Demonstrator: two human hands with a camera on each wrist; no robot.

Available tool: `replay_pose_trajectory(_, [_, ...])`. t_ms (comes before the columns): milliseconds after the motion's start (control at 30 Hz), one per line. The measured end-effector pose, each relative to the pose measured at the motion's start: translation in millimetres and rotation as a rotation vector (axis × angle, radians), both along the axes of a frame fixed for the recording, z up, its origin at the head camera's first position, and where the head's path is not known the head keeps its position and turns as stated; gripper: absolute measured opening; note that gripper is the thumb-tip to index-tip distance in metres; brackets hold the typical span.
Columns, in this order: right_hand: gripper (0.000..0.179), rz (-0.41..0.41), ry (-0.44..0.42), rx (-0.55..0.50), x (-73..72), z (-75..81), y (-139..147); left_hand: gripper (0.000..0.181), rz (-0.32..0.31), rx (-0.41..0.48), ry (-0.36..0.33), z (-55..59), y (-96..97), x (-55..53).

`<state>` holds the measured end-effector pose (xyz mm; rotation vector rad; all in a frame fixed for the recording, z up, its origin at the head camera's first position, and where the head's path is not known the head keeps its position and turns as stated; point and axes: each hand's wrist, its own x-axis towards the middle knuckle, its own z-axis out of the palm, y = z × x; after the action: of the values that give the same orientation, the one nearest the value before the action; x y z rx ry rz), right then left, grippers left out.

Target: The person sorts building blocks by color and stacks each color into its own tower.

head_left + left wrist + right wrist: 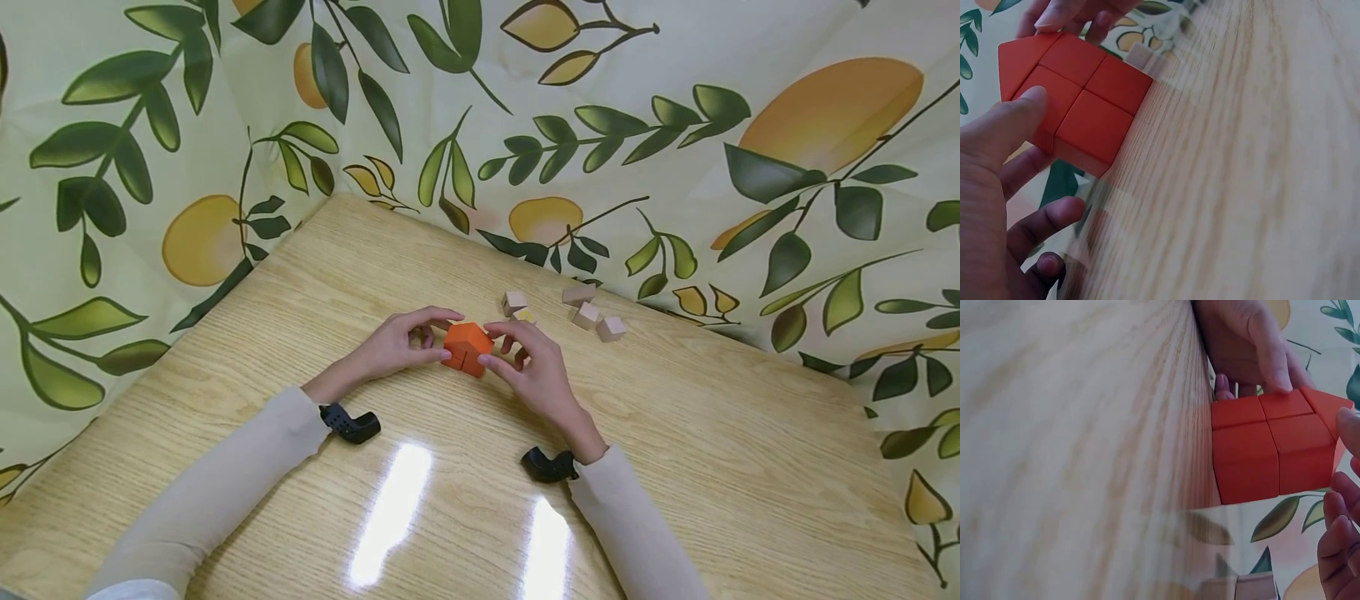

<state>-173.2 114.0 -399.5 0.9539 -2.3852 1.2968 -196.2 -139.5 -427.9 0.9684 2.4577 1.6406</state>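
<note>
On the table, a stack of orange-red blocks (467,350) stands in a small house shape, cubes below and a sloped top. My left hand (390,348) pinches it from the left, thumb (1032,103) on the near face and fingers behind. From the right, my right hand (538,371) holds its upper part between thumb and forefinger. The seams between the blocks (1272,450) show as thin dark lines in the right wrist view. Only part of the right hand's fingers (1338,537) enters that view, at its right edge.
Beyond the right hand, several pale wooden cubes (586,315) lie on the wood-grain table (712,467). Another cube (523,315) nearby bears a yellow mark. A leaf-and-fruit patterned cloth (600,167) rises along the table's back and left edges.
</note>
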Motion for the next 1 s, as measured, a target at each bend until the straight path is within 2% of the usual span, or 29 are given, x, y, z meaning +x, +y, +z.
replay_pose_trajectory(133, [0.041, 0.001, 0.028, -0.028, 3.9, 5.0, -7, 0.05, -0.004, 0.015, 0.011, -0.2, -0.1, 0.4])
replay_pose_trajectory(300, [0.039, 0.0, 0.062, -0.052, 17.2, 25.9, -17, 0.05, -0.005, 0.019, 0.015, 0.4, 0.3, 0.6])
replay_pose_trajectory(400, [0.038, -0.014, 0.06, -0.047, 21.8, 32.7, -20, 0.049, -0.004, 0.017, 0.012, 1.3, 0.7, 1.0])
replay_pose_trajectory(900, [0.039, -0.023, 0.049, -0.043, 21.4, 31.1, -17, 0.042, 0.001, 0.024, 0.011, 1.4, 0.0, 0.1])
replay_pose_trajectory(1000, [0.039, -0.026, 0.046, -0.04, 15.9, 22.9, -15, 0.04, 0.003, 0.025, 0.01, 1.8, 0.3, -0.4])
